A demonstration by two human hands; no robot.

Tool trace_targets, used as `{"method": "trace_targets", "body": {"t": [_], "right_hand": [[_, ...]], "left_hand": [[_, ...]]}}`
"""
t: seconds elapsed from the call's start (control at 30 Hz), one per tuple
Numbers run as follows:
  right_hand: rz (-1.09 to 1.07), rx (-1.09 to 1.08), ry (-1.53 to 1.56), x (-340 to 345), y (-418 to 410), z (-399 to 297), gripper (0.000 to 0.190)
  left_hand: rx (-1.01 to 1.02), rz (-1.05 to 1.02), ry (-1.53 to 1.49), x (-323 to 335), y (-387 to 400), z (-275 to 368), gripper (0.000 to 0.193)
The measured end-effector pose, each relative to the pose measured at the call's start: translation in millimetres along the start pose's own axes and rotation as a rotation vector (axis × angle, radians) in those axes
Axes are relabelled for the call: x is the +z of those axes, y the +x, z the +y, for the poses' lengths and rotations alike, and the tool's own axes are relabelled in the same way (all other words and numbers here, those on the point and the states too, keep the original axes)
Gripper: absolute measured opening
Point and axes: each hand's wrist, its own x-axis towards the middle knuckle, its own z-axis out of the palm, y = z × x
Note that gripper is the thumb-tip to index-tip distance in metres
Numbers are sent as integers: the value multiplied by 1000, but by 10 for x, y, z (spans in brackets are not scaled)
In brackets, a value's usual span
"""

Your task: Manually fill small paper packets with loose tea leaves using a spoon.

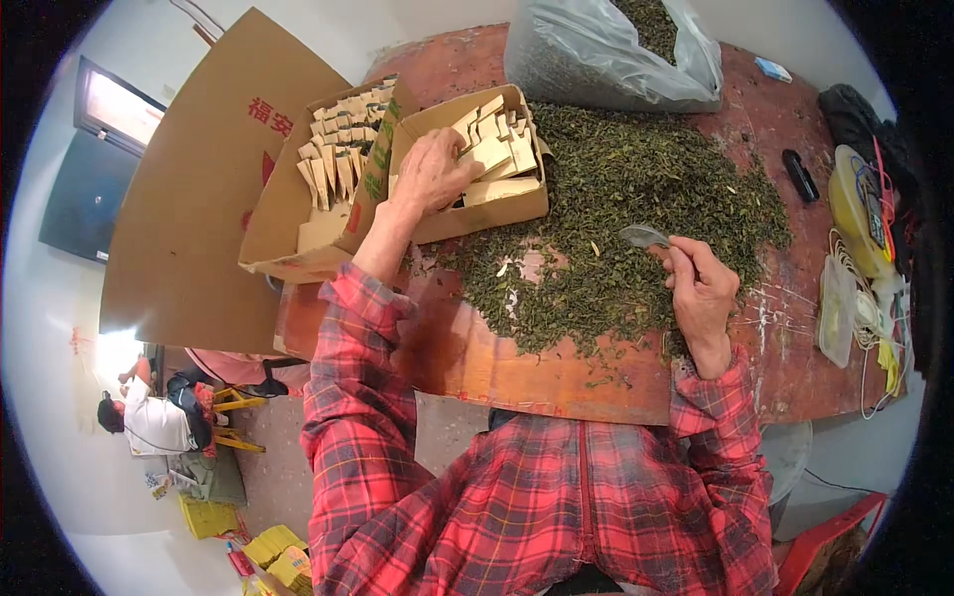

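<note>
My left hand [434, 173] reaches into a small cardboard box [484, 214] of flat kraft paper packets [492, 153]. Its fingertips are at the packets' near side and partly hidden, so whether one is gripped is unclear. My right hand [700, 287] holds a clear plastic scoop [642, 236] between thumb and fingers, its bowl over a spread pile of dried dark green tea-like leaves [618, 179]. Left of the small box, a second cardboard box [294, 257] contains upright rows of packets [335, 160], some with dark leaves at their open tops.
A large clear plastic bag [596, 67] of leaves stands behind the pile on the red wooden table [536, 380]. At right lie a black object [800, 176], a yellow container [855, 208], a clear plastic tub [836, 309] and cords. Another person [153, 413] is at far left.
</note>
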Motion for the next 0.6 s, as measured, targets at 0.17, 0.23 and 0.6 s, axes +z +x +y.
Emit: {"method": "trace_targets", "body": {"t": [0.17, 0.23, 0.6], "right_hand": [[-3, -19, -16, -5, 0, 5, 14], [-7, 4, -12, -4, 4, 5, 14], [16, 4, -18, 7, 8, 31, 13]], "left_hand": [[-124, -202, 59, 22, -8, 41, 64], [-168, -306, 9, 28, 19, 48, 69], [-96, -214, -41, -7, -12, 184, 49]]}}
